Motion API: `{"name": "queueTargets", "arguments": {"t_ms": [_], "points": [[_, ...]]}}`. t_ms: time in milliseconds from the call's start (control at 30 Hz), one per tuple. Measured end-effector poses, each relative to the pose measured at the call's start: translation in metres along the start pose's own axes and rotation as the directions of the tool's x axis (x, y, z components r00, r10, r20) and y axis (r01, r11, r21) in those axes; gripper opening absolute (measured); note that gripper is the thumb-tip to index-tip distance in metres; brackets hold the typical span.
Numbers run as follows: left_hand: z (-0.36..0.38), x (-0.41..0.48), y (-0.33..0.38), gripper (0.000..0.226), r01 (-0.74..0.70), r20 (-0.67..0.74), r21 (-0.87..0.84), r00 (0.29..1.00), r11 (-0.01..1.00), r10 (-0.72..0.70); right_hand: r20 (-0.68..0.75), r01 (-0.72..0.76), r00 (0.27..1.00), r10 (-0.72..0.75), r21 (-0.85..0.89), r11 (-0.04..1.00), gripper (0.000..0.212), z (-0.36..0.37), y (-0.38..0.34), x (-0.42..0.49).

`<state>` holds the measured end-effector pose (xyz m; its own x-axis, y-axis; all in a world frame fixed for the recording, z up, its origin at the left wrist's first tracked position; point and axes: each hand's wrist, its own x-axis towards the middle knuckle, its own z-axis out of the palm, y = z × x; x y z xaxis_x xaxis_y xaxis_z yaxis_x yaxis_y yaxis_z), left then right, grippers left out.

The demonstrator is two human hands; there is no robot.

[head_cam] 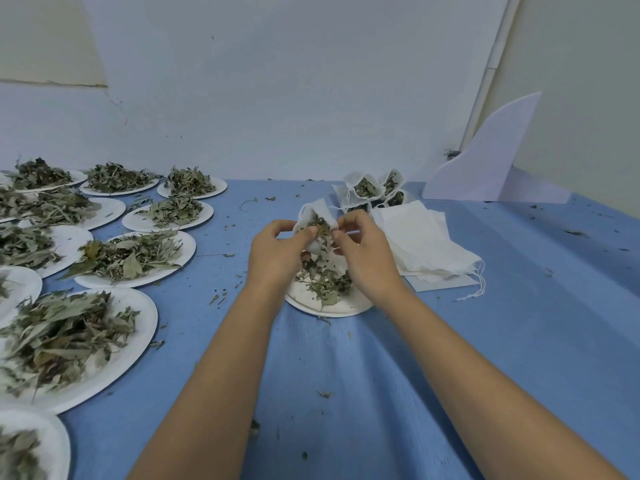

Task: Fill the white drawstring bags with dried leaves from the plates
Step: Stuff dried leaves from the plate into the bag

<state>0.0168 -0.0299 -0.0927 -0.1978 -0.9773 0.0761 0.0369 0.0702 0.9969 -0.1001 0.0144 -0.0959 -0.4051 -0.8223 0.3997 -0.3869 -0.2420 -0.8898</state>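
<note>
My left hand (277,252) and my right hand (363,254) both grip one white drawstring bag (317,211), held open above a white plate (311,301). Dried leaves show in the bag's mouth between my thumbs. The plate under my hands holds a thin scatter of dried leaves (327,280). Behind the hands stand several filled bags (367,188) with leaves showing at their tops. A stack of flat empty bags (422,237) lies to the right, strings trailing off its near corner.
Several white plates heaped with dried leaves (135,258) fill the left side of the blue tablecloth (346,393). A white folded card (485,164) leans at the back right by the wall. Leaf crumbs are scattered over the cloth.
</note>
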Motion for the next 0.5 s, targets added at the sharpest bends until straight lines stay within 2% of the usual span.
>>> {"name": "queueTargets", "arguments": {"t_ms": [167, 367, 500], "points": [[0.001, 0.002, -0.005, 0.016, -0.011, -0.122, 0.077, 0.992, 0.997, 0.020, 0.148, 0.205, 0.971, -0.188, -0.109, 0.973, 0.015, 0.007, -0.004, -0.009], [-0.001, -0.003, -0.006, 0.027, -0.052, -0.313, 0.352, 0.934, 0.934, 0.170, 0.304, 0.089, 0.950, -0.074, -0.036, 0.995, 0.018, 0.006, -0.012, -0.014], [0.001, -0.004, -0.004, 0.026, -0.013, -0.380, 0.366, 0.911, 0.930, 0.162, 0.236, 0.058, 0.970, -0.049, -0.029, 0.998, 0.019, 0.009, -0.013, -0.013]]}}
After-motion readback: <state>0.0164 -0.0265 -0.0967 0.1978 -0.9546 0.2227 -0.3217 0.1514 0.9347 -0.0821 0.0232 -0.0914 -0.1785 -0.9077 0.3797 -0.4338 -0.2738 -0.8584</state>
